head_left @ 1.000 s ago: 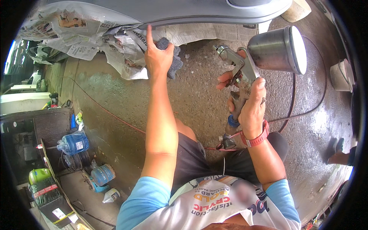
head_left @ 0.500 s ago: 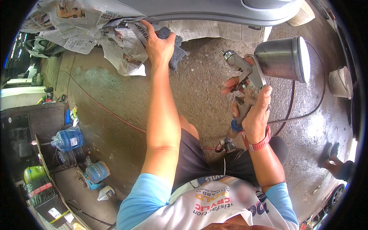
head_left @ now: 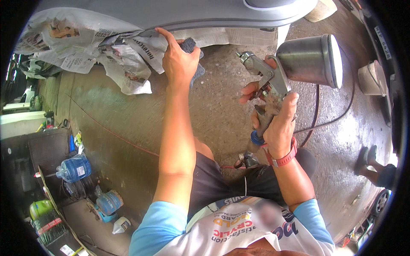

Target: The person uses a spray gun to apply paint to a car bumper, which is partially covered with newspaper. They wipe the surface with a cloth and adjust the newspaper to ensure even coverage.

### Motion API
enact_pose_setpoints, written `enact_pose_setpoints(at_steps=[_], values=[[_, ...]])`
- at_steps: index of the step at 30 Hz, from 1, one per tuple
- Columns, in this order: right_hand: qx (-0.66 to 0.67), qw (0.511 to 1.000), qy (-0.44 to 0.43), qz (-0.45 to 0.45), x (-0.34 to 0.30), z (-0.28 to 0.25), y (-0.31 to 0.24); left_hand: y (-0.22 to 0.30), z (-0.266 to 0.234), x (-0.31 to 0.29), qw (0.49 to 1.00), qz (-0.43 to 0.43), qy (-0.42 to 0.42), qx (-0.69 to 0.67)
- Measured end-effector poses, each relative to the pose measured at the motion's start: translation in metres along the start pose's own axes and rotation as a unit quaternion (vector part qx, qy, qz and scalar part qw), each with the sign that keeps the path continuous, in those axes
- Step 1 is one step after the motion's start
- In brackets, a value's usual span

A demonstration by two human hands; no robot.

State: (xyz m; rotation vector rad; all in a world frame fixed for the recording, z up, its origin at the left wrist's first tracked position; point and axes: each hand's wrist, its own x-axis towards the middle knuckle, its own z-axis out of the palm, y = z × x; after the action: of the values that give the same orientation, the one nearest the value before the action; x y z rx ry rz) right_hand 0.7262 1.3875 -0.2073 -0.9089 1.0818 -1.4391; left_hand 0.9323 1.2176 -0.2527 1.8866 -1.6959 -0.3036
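Observation:
My left hand (head_left: pixel 180 64) reaches up to the lower edge of a grey car panel (head_left: pixel 192 13). Its index finger points out against that edge, while the other fingers close on a dark grey cloth (head_left: pixel 190 45) that hangs below the palm. Newspaper masking (head_left: pixel 124 55) droops from the panel just left of the hand. In my right hand (head_left: pixel 279 123) is a metal spray gun (head_left: pixel 273 79), gripped round its handle, with the nozzle pointing to the upper left. A silver paint cup (head_left: pixel 305 59) is fixed to the gun, on its right. The cup hides part of the floor behind.
Air hose (head_left: pixel 115 132) runs across the wet concrete floor (head_left: pixel 119 94), and more hose loops at the right. A pale bucket (head_left: pixel 371 79) stands at the far right, near another person's feet (head_left: pixel 369 166). Blue water jugs (head_left: pixel 74 167) and bottles sit at lower left.
My left hand has slid slightly left and down along the panel edge, cloth still held. The spray gun has shifted a little left in the view. The whole view has turned slightly.

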Motion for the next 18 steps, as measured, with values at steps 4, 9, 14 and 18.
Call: enact_pose_setpoints(at_steps=[4,9,14,18], values=[[0.005,1.0,0.019,-0.019,0.003,-0.005,-0.01,0.007,0.015,-0.009,0.997,0.07,0.032,0.017],[0.004,0.998,0.034,-0.058,0.006,-0.015,-0.02,0.022,0.024,-0.024,0.995,0.104,-0.004,-0.003],[-0.034,0.996,0.028,-0.079,0.005,-0.023,-0.031,0.036,0.025,-0.031,0.995,0.1,-0.028,-0.006],[-0.013,0.996,0.014,-0.093,0.004,-0.023,-0.03,0.038,0.029,-0.036,0.991,0.131,-0.025,-0.008]])
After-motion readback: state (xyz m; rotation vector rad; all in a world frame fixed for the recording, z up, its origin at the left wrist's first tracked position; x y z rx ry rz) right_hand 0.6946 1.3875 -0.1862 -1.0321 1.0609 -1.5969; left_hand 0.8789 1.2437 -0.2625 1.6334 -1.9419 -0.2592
